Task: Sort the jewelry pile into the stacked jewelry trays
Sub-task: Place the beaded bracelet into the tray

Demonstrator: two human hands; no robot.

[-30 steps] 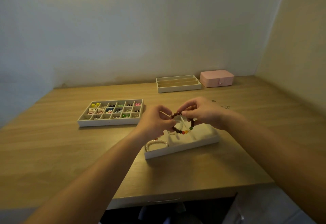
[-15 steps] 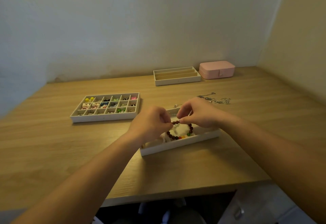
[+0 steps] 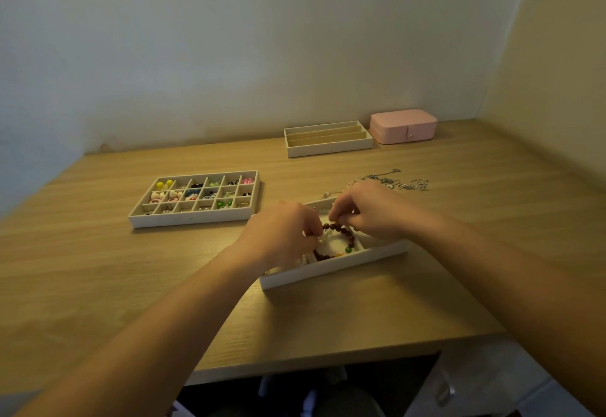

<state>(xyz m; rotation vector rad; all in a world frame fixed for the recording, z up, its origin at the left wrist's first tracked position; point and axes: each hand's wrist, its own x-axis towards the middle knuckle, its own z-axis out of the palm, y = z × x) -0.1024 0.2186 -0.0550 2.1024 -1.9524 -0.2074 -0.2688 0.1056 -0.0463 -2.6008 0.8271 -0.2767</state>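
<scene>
Wooden desk (image 3: 98, 269) against a plain wall (image 3: 229, 55), seen from the head camera. At left, a grid tray (image 3: 193, 219) is sitting with small coloured earrings filling most of its cells. Nearer the centre, the left hand (image 3: 282, 236) is pinching the left side of a bead bracelet (image 3: 337, 241) with curled fingers. The bracelet, dark red with a green bead and a few orange ones, is being lowered into a middle compartment of the white tray (image 3: 328, 274) at the near edge of the desk. Its loop is drawn into an oval whose long axis is running from the fingertips at the far side down toward the tray's near wall. The lower arc is lying at or just above the floor of the compartment, and which of the two cannot be told. A pearl strand is showing in the compartment to the left. The right hand (image 3: 367, 213), close beside the left, is pinching the top of the loop from above. Farther back, an empty slotted tray (image 3: 328, 151) is waiting. A pile of silver chains (image 3: 393, 182) is lying unsorted just beyond the right hand, and a pink box (image 3: 403, 126) is standing at the wall. Judged step: placing the bracelet. The next move is likely calling for both pinches to release so that the loop settles flat, then a reach to the chains.
</scene>
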